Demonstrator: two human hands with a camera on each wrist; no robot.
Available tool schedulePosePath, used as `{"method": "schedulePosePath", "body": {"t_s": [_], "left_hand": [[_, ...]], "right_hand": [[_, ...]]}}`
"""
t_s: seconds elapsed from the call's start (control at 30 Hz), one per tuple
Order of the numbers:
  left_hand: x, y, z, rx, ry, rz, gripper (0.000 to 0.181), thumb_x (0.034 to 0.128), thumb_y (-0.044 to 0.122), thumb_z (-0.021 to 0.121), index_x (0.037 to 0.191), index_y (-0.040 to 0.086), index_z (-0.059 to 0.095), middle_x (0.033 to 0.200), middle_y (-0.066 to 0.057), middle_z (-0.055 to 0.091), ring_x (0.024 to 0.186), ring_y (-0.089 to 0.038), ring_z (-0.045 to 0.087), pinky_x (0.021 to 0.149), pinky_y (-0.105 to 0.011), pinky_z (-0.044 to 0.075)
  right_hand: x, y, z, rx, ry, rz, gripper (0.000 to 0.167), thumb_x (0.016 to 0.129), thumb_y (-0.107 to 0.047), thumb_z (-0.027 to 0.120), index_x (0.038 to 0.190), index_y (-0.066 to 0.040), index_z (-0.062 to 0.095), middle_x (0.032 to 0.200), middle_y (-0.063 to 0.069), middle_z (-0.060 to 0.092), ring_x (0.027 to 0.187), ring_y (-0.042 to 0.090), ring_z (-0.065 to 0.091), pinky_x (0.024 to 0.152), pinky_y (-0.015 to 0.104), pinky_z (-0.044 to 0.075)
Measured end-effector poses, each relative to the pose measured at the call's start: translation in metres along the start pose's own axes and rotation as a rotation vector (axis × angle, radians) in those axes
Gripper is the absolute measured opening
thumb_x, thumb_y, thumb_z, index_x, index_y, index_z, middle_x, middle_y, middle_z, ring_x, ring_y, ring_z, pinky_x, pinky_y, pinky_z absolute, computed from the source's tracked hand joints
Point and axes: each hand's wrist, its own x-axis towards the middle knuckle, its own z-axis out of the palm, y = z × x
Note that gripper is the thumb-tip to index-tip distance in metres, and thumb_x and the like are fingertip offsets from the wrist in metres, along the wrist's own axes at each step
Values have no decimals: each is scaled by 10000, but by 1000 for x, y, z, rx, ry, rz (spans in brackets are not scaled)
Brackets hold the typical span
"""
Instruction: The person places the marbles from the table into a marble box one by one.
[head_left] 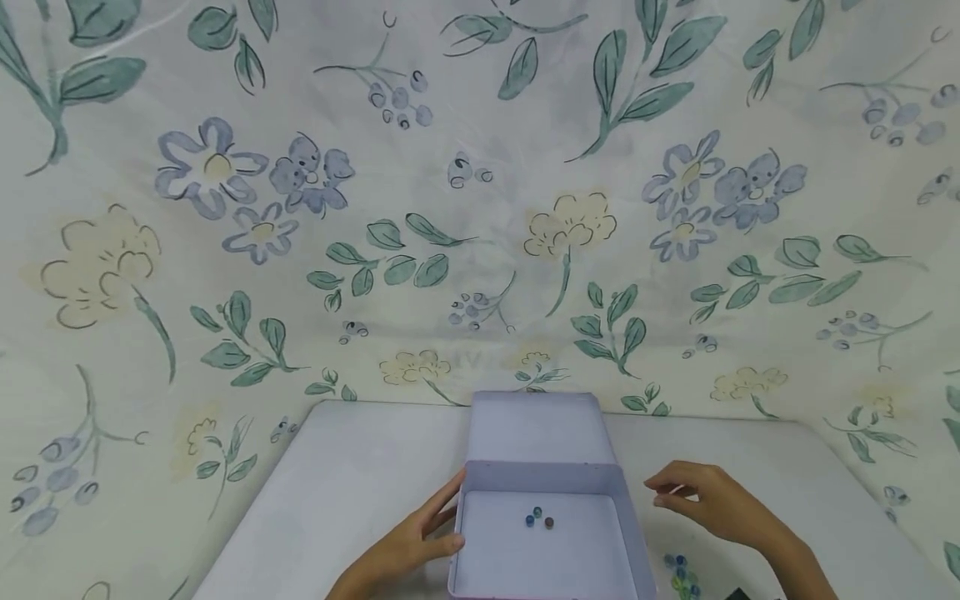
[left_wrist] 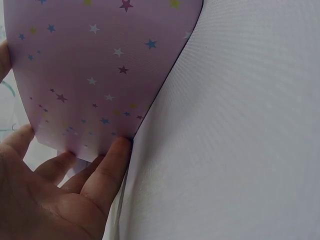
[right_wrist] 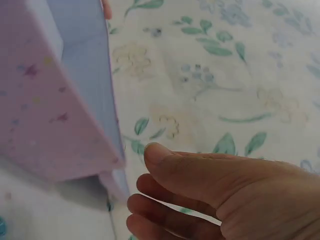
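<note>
Apparently partway: three marbles (head_left: 537, 512) in the box (head_left: 510, 562), a cluster (head_left: 681, 572) left outside, right of it; left hand (head_left: 405, 542) fingers spread against its wall, right hand (head_left: 716, 504) loosely bent, nothing visibly pinched.

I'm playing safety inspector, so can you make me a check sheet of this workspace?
Surface: white table, looks flat.
Job's things: lilac box open, lid tipped back; three small beads inside, a bead cluster on the table to its right.
Clutter: dark object at the bottom edge, too cropped to identify.
Grips: left grip touches the box's left side; right grip is right of the box, holding nothing.
Cables: nothing seen.
Surroundings: flowered backdrop behind the table.
</note>
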Motion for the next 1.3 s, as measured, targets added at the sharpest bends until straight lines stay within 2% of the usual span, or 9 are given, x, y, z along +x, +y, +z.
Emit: {"method": "schedulePosePath", "body": {"t_s": [0.17,0.27,0.43,0.53,0.67,0.8,1.03,1.13,1.3], "left_hand": [[0,0,0,8,-7,8,794,1029,237,545,1626,193,22,1678,-199,-25,1454,-592,188,1134,-653,335],[0,1,0,7,1,7,798,1024,239,554,1626,196,32,1674,-220,-12,1444,-606,197,1112,-647,371],[0,5,-1,-5,4,-5,799,1021,241,558,1626,213,38,1677,-208,-15,1450,-601,185,1098,-627,404],[0,5,-1,0,1,10,800,1021,233,557,1626,197,33,1670,-234,-13,1443,-612,186,1100,-626,402],[0,6,0,9,5,24,802,1020,215,557,1625,175,32,1664,-253,-9,1436,-617,194,1104,-610,404],[0,6,1,14,4,18,793,1024,232,550,1626,183,35,1669,-239,-6,1446,-605,190,1119,-627,374],[6,7,-2,3,-4,21,799,1026,266,552,1626,196,29,1672,-229,-16,1453,-603,167,1125,-657,346],[8,8,-2,-2,3,27,800,1023,267,556,1626,197,34,1675,-218,-16,1455,-597,175,1123,-653,352],[4,9,0,-48,-19,-32,825,1021,329,556,1625,207,8,1679,-190,-53,1463,-597,135,1078,-720,348]], "right_hand": [[-31,17,6,65,-43,79,189,952,-146,669,1074,-17,733,1003,82,745,881,-53,640,680,220,579],[-43,25,12,95,-65,117,180,945,-118,670,1058,7,733,989,104,741,851,-51,629,665,214,570],[-50,34,21,151,-168,246,175,925,-124,687,1054,-24,750,988,50,754,803,-54,598,672,197,546],[-50,37,26,152,-210,225,158,900,-112,702,1025,-32,758,977,29,759,827,-55,608,688,197,548],[-50,40,30,104,-211,164,121,871,-71,719,978,-39,766,942,18,753,850,-48,626,690,206,557],[-50,40,31,70,-202,239,101,857,-29,718,931,-65,777,891,-32,740,820,-49,626,695,195,555],[-48,42,27,58,-187,254,64,869,-99,725,906,-109,776,869,-32,743,798,-46,636,687,194,555],[-47,43,24,68,-177,298,69,872,-100,721,927,-97,763,895,-23,745,805,-35,638,698,204,559],[-49,44,21,164,-163,443,105,889,-92,709,989,-69,734,976,42,739,834,-11,636,746,245,579]]}}
